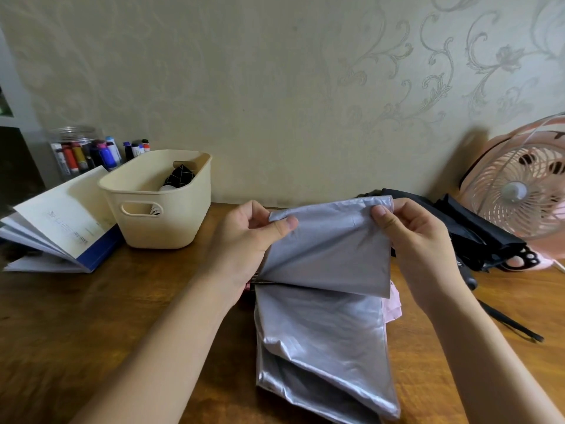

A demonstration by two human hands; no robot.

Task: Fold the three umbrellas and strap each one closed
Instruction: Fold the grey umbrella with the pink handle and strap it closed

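Between pinch-tight fingers (282,228) of left hand (244,240) and right hand (422,240), 2 silver umbrella (324,261) corners.

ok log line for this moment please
stage: folding silver umbrella | left hand: pinches panel corner | right hand: pinches panel corner | black umbrella: lies loose

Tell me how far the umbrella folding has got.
Done: maybe one, the dark bundle in the basket, unconfirmed. In hand: left hand and right hand pinch a panel of the silver umbrella, not yet strapped. Left: the black umbrella by the fan lies loose.
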